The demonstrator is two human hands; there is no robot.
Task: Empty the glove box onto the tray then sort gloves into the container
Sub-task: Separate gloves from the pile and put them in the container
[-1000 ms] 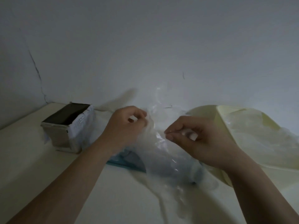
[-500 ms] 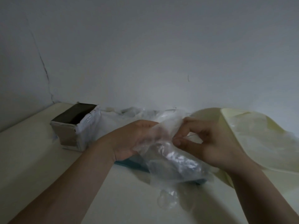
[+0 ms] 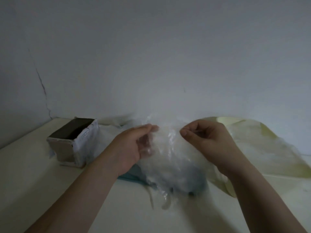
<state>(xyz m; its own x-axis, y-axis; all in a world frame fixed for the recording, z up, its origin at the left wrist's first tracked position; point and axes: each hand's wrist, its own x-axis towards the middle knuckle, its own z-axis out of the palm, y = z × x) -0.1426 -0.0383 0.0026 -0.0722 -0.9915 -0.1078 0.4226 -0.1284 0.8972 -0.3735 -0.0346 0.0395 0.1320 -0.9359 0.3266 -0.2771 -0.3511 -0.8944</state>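
Note:
A clear plastic glove (image 3: pixel 170 153) hangs stretched between my two hands above the middle of the table. My left hand (image 3: pixel 134 148) grips its left edge with curled fingers. My right hand (image 3: pixel 207 140) pinches its right edge between thumb and fingers. Under the glove lies a teal tray (image 3: pixel 133 175), mostly hidden by plastic. An open cardboard glove box (image 3: pixel 74 142) stands at the left, its dark inside showing. At the right sits a pale yellow container (image 3: pixel 272 165) with several clear gloves (image 3: pixel 259 145) heaped in it.
More crumpled clear plastic (image 3: pixel 114 130) lies behind the tray near the box. A grey wall rises right behind the table, with a crack (image 3: pixel 42 88) at the left. The cream tabletop (image 3: pixel 33 182) reaches toward me between my forearms.
My hands have moved apart and spread the glove wider; half a second ago they were close together bunching it. The view has shifted a little.

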